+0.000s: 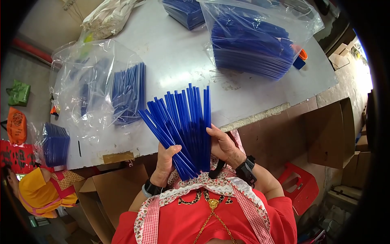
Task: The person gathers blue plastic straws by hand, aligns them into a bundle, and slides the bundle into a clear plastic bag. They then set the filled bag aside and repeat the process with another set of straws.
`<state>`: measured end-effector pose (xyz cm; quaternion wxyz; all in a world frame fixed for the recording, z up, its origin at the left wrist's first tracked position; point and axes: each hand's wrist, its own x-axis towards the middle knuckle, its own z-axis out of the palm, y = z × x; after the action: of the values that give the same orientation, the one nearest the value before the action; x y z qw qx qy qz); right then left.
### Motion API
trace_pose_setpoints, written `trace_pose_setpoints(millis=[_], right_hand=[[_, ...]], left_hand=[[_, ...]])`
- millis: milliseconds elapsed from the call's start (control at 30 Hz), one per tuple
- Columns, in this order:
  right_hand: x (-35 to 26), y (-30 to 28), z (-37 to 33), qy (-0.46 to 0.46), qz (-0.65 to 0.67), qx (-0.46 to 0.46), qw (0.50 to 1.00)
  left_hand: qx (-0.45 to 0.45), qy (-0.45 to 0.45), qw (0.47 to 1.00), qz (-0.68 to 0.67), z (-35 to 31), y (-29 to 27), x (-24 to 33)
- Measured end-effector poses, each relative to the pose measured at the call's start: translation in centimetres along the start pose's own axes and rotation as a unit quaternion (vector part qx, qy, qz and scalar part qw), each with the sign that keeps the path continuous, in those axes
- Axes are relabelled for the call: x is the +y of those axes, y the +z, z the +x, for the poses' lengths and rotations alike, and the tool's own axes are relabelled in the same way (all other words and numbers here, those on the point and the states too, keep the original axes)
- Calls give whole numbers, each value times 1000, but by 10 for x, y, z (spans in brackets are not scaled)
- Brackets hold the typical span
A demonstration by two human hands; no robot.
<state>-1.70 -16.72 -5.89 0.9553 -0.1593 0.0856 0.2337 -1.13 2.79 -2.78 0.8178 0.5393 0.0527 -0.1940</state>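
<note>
A fanned bunch of long, glossy blue plastic tubes (183,126) spans the space between my two hands, over the near table edge. My left hand (164,160) is closed round the bunch's left side near its lower end, thumb across the front. On the other side my right hand (222,145) grips the right edge, its thumb on the outermost tubes and its fingers hidden behind. The upper ends spread unevenly, and some tubes slant left. Beyond them, a clear plastic bag (95,57) lies by a stack of similar blue tubes (131,91).
A large bagged stack of blue tubes (252,53) occupies the table's far right, with another blue stack (185,13) behind. Cardboard boxes (329,138) and a red plastic stool (298,189) stand right of me. A person in yellow (40,191) is at lower left.
</note>
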Motion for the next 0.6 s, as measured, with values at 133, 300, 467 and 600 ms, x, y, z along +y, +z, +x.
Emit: trace_pose_setpoints(millis=[133,300,467,600], right_hand=[[-1,1,-3,-2,4,4,1000],[-1,3,-6,-10,-6,3,1000],[-1,-2,-7,-11,15,-15,1000],[-1,1,-7,2,0,-3,1000]], left_hand=[[17,8,1000,-12,-4,1,1],[6,9,1000,-29,-8,2,5],[-4,9,999,-41,-7,-1,4],[-24,15,999,-35,-6,-2,2]])
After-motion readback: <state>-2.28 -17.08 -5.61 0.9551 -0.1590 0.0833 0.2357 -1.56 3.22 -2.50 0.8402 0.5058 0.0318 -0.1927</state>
